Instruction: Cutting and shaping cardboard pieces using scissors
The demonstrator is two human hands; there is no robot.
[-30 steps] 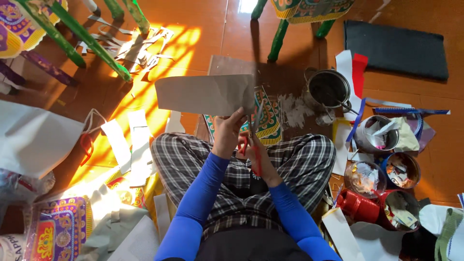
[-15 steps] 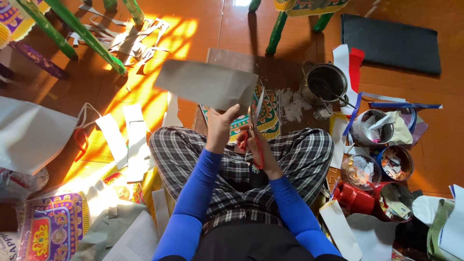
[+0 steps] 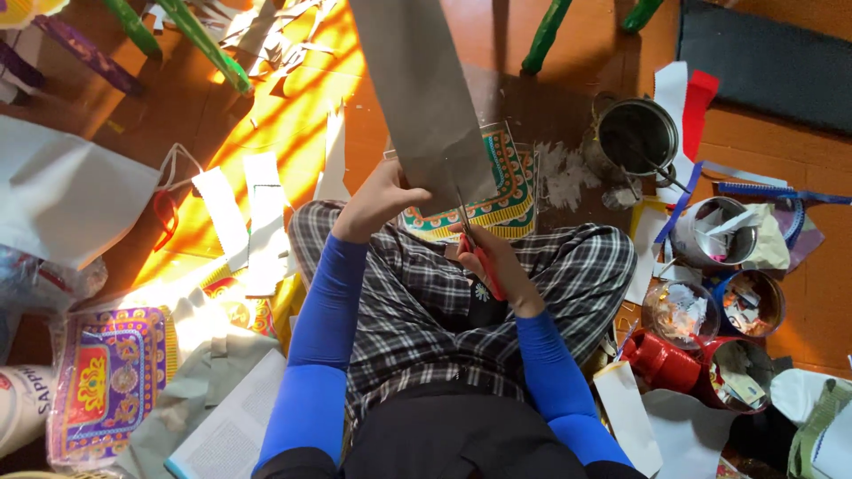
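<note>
I sit cross-legged on an orange floor in checked trousers and blue sleeves. My left hand (image 3: 377, 200) pinches the near left edge of a long grey sheet of card (image 3: 424, 93) that stands up and away from me. My right hand (image 3: 493, 257) grips red-handled scissors (image 3: 475, 244) whose blades bite into the sheet's near edge. A patterned, colourful printed panel (image 3: 501, 191) lies on the floor just beyond my knees, under the sheet.
Several tins and tubs of paper scraps (image 3: 723, 297) crowd the right, beside a metal pot (image 3: 637, 135) and a red container (image 3: 664, 362). White paper strips (image 3: 253, 217) lie left. Green chair legs (image 3: 204, 40) stand ahead. A dark mat (image 3: 768, 62) lies far right.
The grey sheet has swung from lying crosswise to pointing lengthwise away from me. The scissors have moved up into its near edge. The view has tilted closer.
</note>
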